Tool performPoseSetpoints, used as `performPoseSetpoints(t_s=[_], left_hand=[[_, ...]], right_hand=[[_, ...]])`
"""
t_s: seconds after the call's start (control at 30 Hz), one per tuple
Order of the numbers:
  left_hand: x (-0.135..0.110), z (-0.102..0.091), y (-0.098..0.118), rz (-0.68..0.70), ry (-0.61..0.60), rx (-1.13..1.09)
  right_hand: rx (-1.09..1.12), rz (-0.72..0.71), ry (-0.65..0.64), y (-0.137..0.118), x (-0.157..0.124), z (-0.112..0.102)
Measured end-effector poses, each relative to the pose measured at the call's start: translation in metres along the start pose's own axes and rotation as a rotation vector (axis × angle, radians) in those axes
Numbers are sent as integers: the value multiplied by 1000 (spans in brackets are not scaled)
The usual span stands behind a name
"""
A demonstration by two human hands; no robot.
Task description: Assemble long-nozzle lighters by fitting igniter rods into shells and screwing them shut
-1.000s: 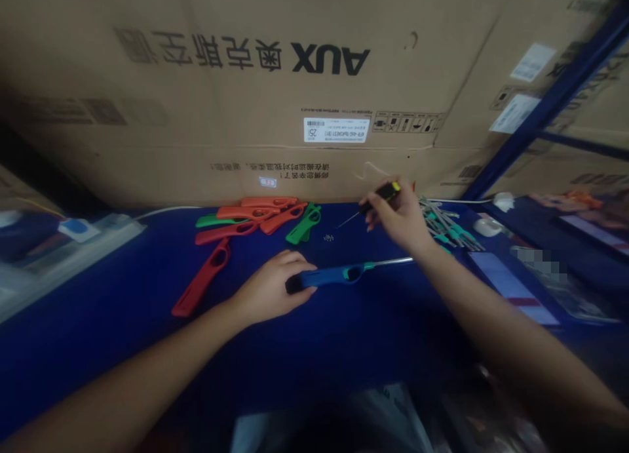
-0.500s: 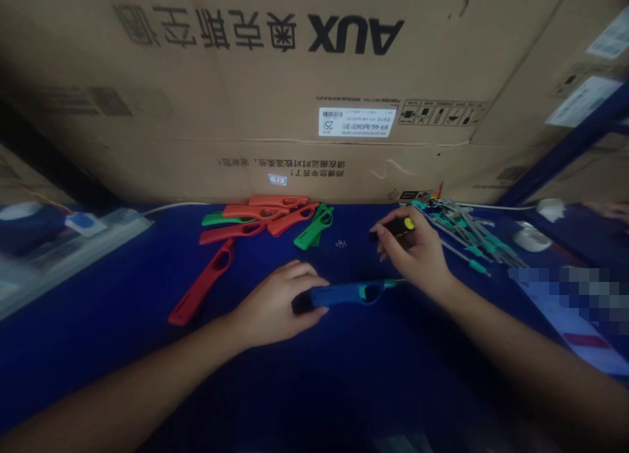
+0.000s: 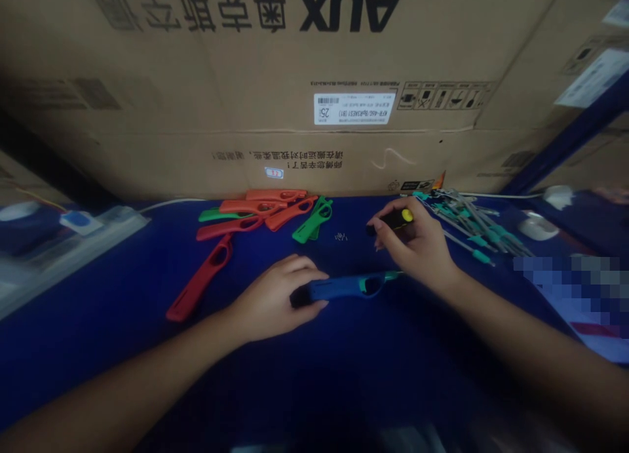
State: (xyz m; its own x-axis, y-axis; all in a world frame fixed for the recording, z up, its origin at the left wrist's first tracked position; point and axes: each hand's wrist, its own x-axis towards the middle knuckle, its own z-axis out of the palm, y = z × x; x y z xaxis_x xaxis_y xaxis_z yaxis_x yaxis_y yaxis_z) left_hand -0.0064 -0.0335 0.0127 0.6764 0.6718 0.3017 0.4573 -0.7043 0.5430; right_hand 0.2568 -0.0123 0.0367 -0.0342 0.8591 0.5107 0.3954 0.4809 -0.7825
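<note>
Head view: the left hand (image 3: 275, 299) pinches one end of a blue lighter (image 3: 339, 288), which points toward the right hand (image 3: 417, 240). The right hand curls shut around a black and yellow screwdriver (image 3: 393, 223). Both hands are apart, with tiny metal bits (image 3: 341, 237) between them.

You've got decent room on the table (image 3: 275, 368) this side of the blue lighter (image 3: 339, 288). Farther in, the cardboard box (image 3: 246, 112) walls you off, with plastic casings (image 3: 230, 227) crowding the left, metal rods (image 3: 472, 220) the right, and tiny loose bits (image 3: 341, 236) in the gap between.
</note>
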Motion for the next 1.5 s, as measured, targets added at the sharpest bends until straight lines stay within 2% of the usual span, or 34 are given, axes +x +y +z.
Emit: performPoseSetpoints(t_s=[0.2, 0.33, 0.47, 0.57, 0.67, 0.83, 1.2, 1.5], left_hand=[[-1, 4, -2, -14, 17, -74], [-2, 8, 3, 17, -2, -141], [-4, 13, 14, -36, 89, -258], [-4, 14, 22, -104, 186, -399], [-5, 14, 27, -150, 231, -480], [-5, 12, 30, -78, 245, -555], [-3, 11, 33, -16, 242, -511], [-2, 12, 31, -17, 270, -477]], right_hand=[[224, 25, 183, -19, 5, -7], [442, 108, 255, -34, 6, -11], [583, 274, 228, -46, 0, -9], [612, 392, 195, -50, -5, -4], [623, 499, 166, -50, -8, 1], [634, 608, 118, -44, -9, 4], [638, 643, 34, -36, -9, 6], [607, 593, 79, -39, -8, 6]])
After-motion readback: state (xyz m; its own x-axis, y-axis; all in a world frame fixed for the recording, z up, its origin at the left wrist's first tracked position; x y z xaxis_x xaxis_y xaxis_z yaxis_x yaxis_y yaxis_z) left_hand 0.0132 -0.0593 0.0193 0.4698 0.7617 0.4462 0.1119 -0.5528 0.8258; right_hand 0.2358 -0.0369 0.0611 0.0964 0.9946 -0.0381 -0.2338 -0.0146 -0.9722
